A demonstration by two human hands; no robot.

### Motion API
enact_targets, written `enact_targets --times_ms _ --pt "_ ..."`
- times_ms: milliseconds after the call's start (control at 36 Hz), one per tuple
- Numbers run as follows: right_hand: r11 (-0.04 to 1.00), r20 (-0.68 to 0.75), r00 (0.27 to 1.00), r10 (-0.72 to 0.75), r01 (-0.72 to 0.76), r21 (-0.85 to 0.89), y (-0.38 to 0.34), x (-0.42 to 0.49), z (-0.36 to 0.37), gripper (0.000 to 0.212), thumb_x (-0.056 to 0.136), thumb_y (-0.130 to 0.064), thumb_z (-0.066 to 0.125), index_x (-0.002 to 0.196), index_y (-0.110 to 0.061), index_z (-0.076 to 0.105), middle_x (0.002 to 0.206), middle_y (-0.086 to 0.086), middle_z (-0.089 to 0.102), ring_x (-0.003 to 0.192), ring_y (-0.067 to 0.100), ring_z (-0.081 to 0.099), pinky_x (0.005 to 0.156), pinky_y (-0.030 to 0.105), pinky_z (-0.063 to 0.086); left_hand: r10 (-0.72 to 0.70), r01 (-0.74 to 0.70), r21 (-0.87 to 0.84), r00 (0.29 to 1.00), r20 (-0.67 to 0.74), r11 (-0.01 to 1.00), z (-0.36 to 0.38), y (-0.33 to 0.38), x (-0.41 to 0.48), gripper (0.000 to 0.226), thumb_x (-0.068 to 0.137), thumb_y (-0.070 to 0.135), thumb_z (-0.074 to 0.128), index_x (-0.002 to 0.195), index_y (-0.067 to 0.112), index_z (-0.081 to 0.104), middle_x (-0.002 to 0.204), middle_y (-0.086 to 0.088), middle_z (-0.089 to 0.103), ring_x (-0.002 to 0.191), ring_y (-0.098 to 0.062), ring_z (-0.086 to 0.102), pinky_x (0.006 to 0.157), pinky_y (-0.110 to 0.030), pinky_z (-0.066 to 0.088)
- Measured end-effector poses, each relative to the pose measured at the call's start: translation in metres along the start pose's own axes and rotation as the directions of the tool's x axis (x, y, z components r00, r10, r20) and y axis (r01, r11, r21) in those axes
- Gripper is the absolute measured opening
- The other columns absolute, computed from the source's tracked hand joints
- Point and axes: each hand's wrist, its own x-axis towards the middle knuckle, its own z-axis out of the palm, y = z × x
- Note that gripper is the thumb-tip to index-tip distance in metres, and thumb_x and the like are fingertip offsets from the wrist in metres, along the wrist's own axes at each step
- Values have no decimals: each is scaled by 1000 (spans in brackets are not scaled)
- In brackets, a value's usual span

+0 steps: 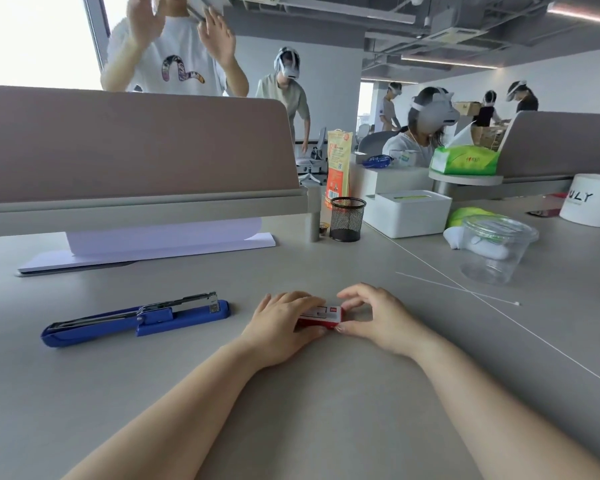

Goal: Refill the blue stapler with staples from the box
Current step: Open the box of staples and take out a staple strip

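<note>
The blue stapler (136, 318) lies on the grey table (291, 393) at the left, swung open flat so its metal staple channel faces up. To its right sits a small red and white staple box (323, 316) on the table. My left hand (284, 327) covers the box's left part, fingers over its top and thumb at its near side. My right hand (378, 317) pinches the box's right end between thumb and fingers. Whether the box is open cannot be told.
A stack of white paper (153, 251) lies under the desk divider behind the stapler. A black mesh pen cup (347, 219), a white tissue box (407, 213) and a clear plastic cup (496, 251) stand at the back right. A thin white stick (458, 288) lies to the right.
</note>
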Motion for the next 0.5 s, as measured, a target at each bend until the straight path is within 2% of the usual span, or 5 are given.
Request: enact_targets --times_ms 111,167,278,417,500 --pt "1000 30 999 -22 23 -14 1 0 -4 43 66 -30 80 102 -34 58 92 -18 65 104 10 56 93 30 40 7 -8 -10 1000 -30 1000 -1 -1 1 41 86 43 55 126 33 51 128 4 55 117 -19 50 104 -36 33" --pt "1000 40 999 -26 27 -17 3 0 -7 41 67 -29 80 102 -34 58 95 -15 66 104 10 56 92 28 40 15 -16 -26 999 -39 1000 -2 -1 0 40 86 38 57 125 31 52 126 2 56 115 -19 51 101 -33 36" --pt "1000 78 997 11 -13 26 8 -6 -18 43 70 -21 78 108 -27 59 104 -6 66 103 5 56 86 11 36 4 -9 -96 999 -49 995 -4 -3 0 40 84 33 62 122 27 56 123 -1 57 110 -22 54 99 -39 42" --pt "998 83 996 45 -47 29 16 -10 -30 42 72 -17 76 108 -28 58 109 -3 67 101 -8 52 85 9 36 -2 -12 -170 996 -84 985 -2 -7 0 40 81 30 66 120 24 58 119 -3 57 105 -23 56 96 -43 45" --pt "997 87 995 51 -56 55 15 -10 -30 43 72 -16 76 109 -29 57 113 -3 65 103 -4 54 85 7 36 0 -18 -184 995 -101 983 -2 -7 0 40 80 29 68 119 22 59 117 -3 57 104 -22 56 95 -41 46"
